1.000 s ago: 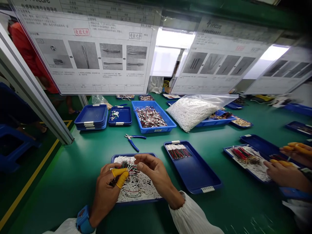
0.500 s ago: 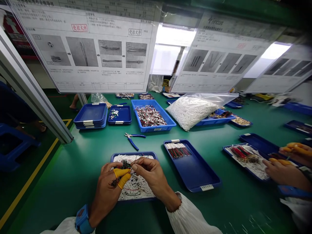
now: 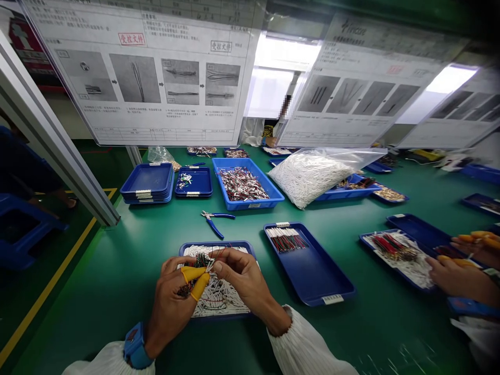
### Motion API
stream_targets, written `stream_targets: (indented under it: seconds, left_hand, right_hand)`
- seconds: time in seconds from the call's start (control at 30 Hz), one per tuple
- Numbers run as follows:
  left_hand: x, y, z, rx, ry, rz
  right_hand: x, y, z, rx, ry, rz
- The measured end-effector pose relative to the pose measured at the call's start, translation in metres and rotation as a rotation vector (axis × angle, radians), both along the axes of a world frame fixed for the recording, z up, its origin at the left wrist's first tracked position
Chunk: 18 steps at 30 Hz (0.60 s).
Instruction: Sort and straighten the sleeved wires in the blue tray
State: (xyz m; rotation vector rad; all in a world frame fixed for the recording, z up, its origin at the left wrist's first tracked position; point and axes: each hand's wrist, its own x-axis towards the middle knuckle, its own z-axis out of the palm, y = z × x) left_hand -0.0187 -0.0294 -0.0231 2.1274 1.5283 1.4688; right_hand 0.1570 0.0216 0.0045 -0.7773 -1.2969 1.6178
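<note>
My left hand (image 3: 174, 302), with yellow finger cots on thumb and forefinger, is closed round a bundle of short red, green and black wires (image 3: 195, 268). My right hand (image 3: 240, 276) pinches the top end of that bundle. Both hands hover over a blue tray (image 3: 234, 247) full of white sleeve pieces with a few loose wires. A second blue tray (image 3: 316, 273) to the right holds a neat row of sleeved wires (image 3: 285, 239) at its far end.
Blue-handled pliers (image 3: 214, 221) lie beyond the tray. Further back stand stacked blue trays (image 3: 147, 183), a bin of wires (image 3: 242, 185) and a bag of white sleeves (image 3: 312, 174). A co-worker's hands (image 3: 463, 271) work at the right. Instruction sheets (image 3: 140, 73) hang overhead.
My right hand has come down and closer to the left, from holding a wire above the bundle to pinching at the bundle's top. The view shifted slightly.
</note>
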Motion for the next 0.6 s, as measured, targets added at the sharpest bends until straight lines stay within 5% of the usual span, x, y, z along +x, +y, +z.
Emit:
stream_targets:
  seconds: [0.6]
  left_hand:
    - [-0.001,0.0017,-0.0021,0.046,0.069,-0.022]
  right_hand:
    - [0.0007,-0.0017,-0.0013,0.111,-0.124,-0.062]
